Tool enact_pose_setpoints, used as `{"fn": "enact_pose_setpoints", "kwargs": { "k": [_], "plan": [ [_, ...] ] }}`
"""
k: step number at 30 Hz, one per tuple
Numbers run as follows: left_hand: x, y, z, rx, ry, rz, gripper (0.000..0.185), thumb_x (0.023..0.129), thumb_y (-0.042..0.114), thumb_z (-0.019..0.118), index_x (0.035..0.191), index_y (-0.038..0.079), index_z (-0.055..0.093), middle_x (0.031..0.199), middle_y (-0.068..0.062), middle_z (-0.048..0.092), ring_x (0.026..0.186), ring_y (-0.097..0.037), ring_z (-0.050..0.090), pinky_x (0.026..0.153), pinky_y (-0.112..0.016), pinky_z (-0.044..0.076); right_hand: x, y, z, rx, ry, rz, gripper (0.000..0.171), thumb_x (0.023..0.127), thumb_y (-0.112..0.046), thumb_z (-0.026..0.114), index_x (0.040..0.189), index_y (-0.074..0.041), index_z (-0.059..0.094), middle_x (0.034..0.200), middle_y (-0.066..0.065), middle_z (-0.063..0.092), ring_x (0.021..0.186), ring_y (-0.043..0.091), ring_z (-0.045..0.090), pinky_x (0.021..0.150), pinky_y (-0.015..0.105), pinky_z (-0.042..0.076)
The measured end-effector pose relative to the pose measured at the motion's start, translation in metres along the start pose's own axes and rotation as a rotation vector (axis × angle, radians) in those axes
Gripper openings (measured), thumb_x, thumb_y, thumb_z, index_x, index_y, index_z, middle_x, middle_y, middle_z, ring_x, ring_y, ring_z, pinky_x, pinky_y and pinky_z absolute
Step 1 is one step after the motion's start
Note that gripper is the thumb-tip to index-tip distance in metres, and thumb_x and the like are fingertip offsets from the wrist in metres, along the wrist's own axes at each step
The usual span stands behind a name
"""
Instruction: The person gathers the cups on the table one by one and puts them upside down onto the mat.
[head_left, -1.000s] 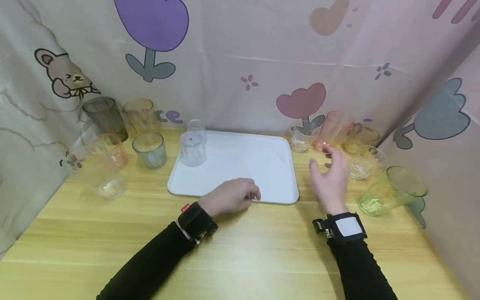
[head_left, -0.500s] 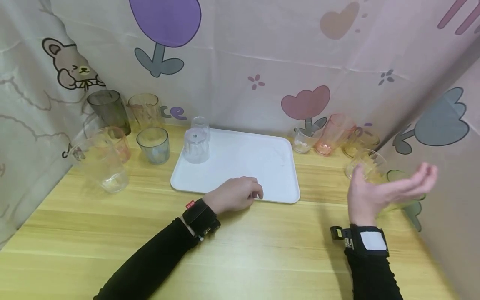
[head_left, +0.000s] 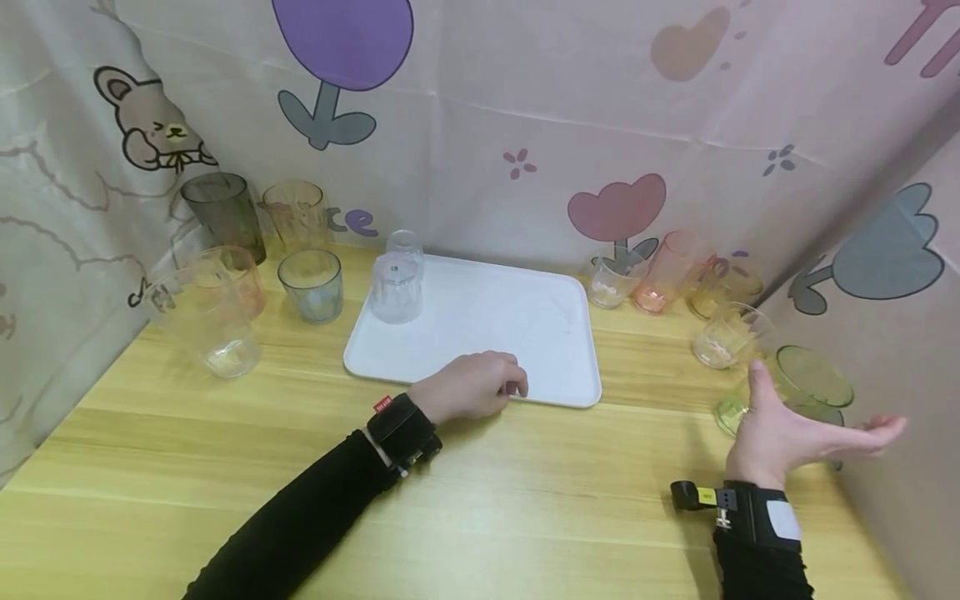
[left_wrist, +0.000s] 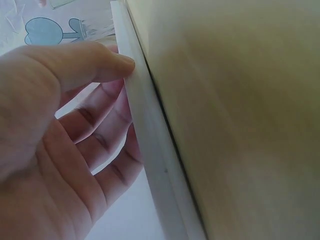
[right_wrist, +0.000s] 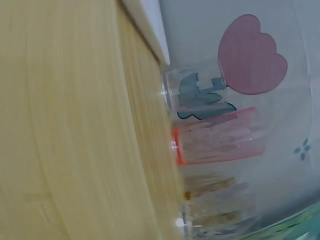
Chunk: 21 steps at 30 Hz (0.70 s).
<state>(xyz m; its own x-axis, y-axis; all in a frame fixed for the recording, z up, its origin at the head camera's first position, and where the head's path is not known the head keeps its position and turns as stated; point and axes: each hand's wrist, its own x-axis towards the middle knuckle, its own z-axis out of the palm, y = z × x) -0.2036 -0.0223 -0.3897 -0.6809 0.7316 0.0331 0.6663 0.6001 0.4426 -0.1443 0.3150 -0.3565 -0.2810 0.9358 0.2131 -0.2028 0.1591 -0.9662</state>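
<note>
White tray (head_left: 525,325) edge: left grip (head_left: 468,387) touching | right grip (head_left: 795,433) spread, empty

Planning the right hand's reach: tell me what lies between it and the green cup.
Nothing. In the head view the open right hand sits directly beside the green cup, palm up, overlapping its near side; contact cannot be told.

Twelve cups stand in view. Five are left of the one white tray (head_left: 525,333): a dark grey cup (head_left: 223,215), an amber one (head_left: 296,213), a pale orange one (head_left: 225,279), a bluish-grey one (head_left: 312,285) and a clear one (head_left: 217,329). Two clear cups (head_left: 395,286) stand at the tray's far left corner, and five at the right: a small clear cup (head_left: 611,282), a pink one (head_left: 670,271), a yellowish one (head_left: 722,287), a clear ribbed one (head_left: 723,336) and a green one (head_left: 806,385).
</note>
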Motion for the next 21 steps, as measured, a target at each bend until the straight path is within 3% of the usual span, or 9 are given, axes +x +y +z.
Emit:
{"fn": "enact_pose_setpoints", "kwargs": {
  "k": [4, 7, 9, 11, 14, 18, 21],
  "plan": [
    [-0.001, 0.0, -0.002, -0.006, 0.002, 0.003, 0.028, 0.094, -0.001, 0.065, 0.11, 0.018, 0.078, 0.1, 0.007, 0.066, 0.093, -0.008, 0.062, 0.079, -0.023, 0.053, 0.013, 0.006, -0.002, 0.096, -0.083, 0.224, 0.136, 0.072, -0.013, 0.096, 0.164, -0.03, -0.003, 0.166, -0.016, 0.0, 0.148, -0.004, 0.002, 0.118, 0.012, 0.017],
    [-0.001, 0.0, -0.003, -0.01, 0.007, 0.006, 0.028, 0.093, -0.001, 0.065, 0.11, 0.017, 0.078, 0.101, 0.006, 0.067, 0.093, -0.009, 0.062, 0.079, -0.024, 0.053, 0.019, 0.011, -0.001, 0.175, -0.128, 0.286, 0.13, 0.078, -0.002, 0.089, 0.162, -0.032, -0.004, 0.166, -0.018, -0.003, 0.149, -0.006, 0.0, 0.114, 0.014, 0.033],
    [-0.001, 0.0, -0.003, -0.01, 0.007, 0.006, 0.028, 0.093, -0.001, 0.065, 0.11, 0.017, 0.078, 0.101, 0.006, 0.067, 0.093, -0.009, 0.062, 0.08, -0.024, 0.053, 0.021, 0.014, -0.001, 0.189, -0.155, 0.296, 0.121, 0.083, 0.003, 0.083, 0.161, -0.031, -0.002, 0.167, -0.016, -0.005, 0.149, -0.006, -0.001, 0.113, 0.013, 0.032],
    [-0.001, 0.001, -0.003, -0.016, 0.004, 0.004, 0.028, 0.093, -0.001, 0.065, 0.11, 0.017, 0.078, 0.101, 0.006, 0.067, 0.093, -0.009, 0.063, 0.08, -0.024, 0.053, 0.021, 0.017, -0.002, 0.164, -0.184, 0.296, 0.11, 0.089, 0.005, 0.076, 0.16, -0.028, 0.0, 0.168, -0.014, -0.007, 0.15, -0.006, -0.003, 0.117, 0.011, 0.023],
    [-0.001, 0.001, -0.003, -0.015, 0.0, -0.001, 0.027, 0.094, 0.0, 0.066, 0.11, 0.017, 0.078, 0.101, 0.006, 0.067, 0.094, -0.009, 0.063, 0.08, -0.025, 0.054, 0.02, 0.02, -0.003, 0.119, -0.208, 0.286, 0.096, 0.091, 0.006, 0.072, 0.157, -0.026, 0.01, 0.166, -0.012, 0.004, 0.151, -0.002, 0.005, 0.118, 0.01, 0.013],
    [-0.002, 0.001, -0.002, -0.017, 0.004, 0.008, 0.026, 0.095, -0.001, 0.066, 0.11, 0.017, 0.078, 0.102, 0.005, 0.068, 0.096, -0.011, 0.064, 0.082, -0.026, 0.054, 0.02, 0.023, -0.004, 0.13, -0.199, 0.276, 0.09, 0.088, 0.009, 0.074, 0.153, -0.025, 0.021, 0.155, -0.011, 0.021, 0.143, -0.003, 0.022, 0.116, 0.012, 0.017],
    [-0.003, 0.002, -0.003, -0.025, 0.006, 0.017, 0.026, 0.095, -0.002, 0.066, 0.11, 0.016, 0.078, 0.103, 0.004, 0.069, 0.096, -0.012, 0.065, 0.083, -0.027, 0.055, 0.019, 0.025, -0.005, 0.142, -0.193, 0.281, 0.09, 0.088, 0.009, 0.075, 0.152, -0.025, 0.023, 0.153, -0.011, 0.023, 0.142, -0.003, 0.024, 0.116, 0.012, 0.018]
  ]
}}
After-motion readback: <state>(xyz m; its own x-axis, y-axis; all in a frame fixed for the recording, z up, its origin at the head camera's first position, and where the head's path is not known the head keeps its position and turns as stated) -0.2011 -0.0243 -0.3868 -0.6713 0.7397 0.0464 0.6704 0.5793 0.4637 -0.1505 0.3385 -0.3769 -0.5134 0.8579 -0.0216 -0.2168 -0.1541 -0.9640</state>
